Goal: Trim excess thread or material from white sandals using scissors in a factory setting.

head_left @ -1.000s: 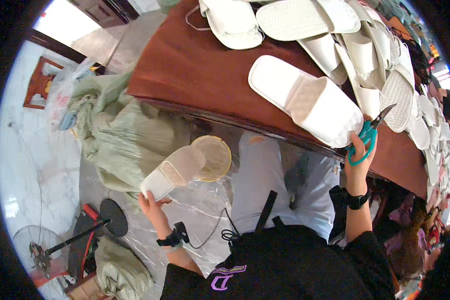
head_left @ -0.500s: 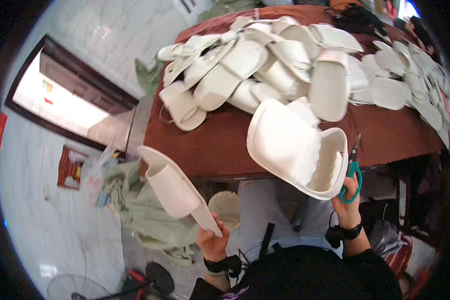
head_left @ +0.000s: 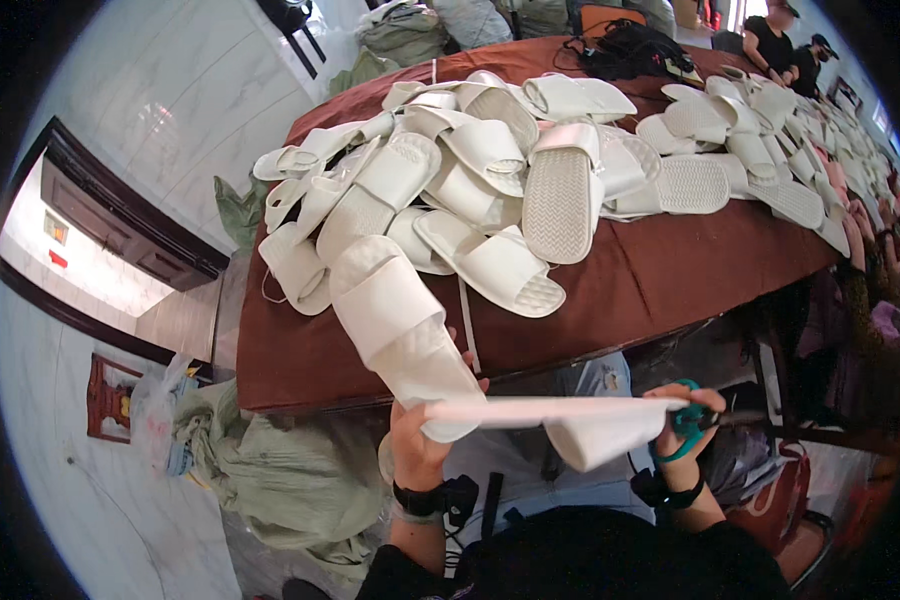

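A white slipper (head_left: 390,310) is in my left hand (head_left: 418,448), gripped by its heel end, with the toe end raised over the near edge of the table. My right hand (head_left: 682,447) is closed round scissors (head_left: 687,425) with teal handles, their blades blurred and pointing right. The same hand pinches one end of a second white slipper (head_left: 592,430), seen edge-on with its strap downward. Its other end overlaps the heel of the left slipper; whether they touch I cannot tell. Beyond both hands lies a heap of white slippers (head_left: 480,165).
A brown cloth (head_left: 630,300) covers the long table. Dark bags (head_left: 635,50) lie at its far side, and two people (head_left: 770,45) in black are at the far right. Greenish sacking (head_left: 270,470) is on the floor at left, near a doorway (head_left: 100,240).
The right slipper has swung from open side up to edge-on and moved down and left. The left slipper has turned its strap side into view. My hands are closer together; the view has shifted right.
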`<act>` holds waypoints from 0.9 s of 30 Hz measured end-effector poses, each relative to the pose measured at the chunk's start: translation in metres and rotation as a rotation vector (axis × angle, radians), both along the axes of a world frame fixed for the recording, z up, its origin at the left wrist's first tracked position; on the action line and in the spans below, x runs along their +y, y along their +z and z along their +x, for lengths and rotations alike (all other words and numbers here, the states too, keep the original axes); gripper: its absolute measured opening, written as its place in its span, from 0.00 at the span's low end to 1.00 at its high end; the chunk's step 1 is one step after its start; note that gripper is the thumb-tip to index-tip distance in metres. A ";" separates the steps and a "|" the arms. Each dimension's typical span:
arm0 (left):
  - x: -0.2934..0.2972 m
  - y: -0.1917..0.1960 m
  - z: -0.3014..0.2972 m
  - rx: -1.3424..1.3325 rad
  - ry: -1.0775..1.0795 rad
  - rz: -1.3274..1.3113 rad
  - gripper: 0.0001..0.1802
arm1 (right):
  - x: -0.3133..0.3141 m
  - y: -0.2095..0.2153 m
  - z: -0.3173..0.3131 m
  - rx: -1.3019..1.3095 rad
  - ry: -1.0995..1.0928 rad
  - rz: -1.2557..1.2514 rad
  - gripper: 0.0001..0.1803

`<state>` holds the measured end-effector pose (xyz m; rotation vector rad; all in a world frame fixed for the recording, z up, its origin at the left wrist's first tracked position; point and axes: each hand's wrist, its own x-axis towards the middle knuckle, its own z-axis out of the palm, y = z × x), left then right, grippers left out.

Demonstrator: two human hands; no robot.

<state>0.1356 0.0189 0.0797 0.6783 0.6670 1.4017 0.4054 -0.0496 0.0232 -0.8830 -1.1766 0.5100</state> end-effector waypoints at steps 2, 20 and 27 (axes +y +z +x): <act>0.001 -0.004 -0.004 -0.013 -0.008 0.015 0.40 | 0.004 -0.003 -0.002 -0.183 0.133 0.087 0.28; 0.003 -0.031 -0.013 -0.340 0.261 0.187 0.41 | 0.028 0.002 -0.016 -0.037 -0.168 0.265 0.31; -0.002 -0.051 -0.012 -0.096 0.068 0.170 0.47 | 0.023 -0.020 -0.039 -0.174 0.164 0.325 0.30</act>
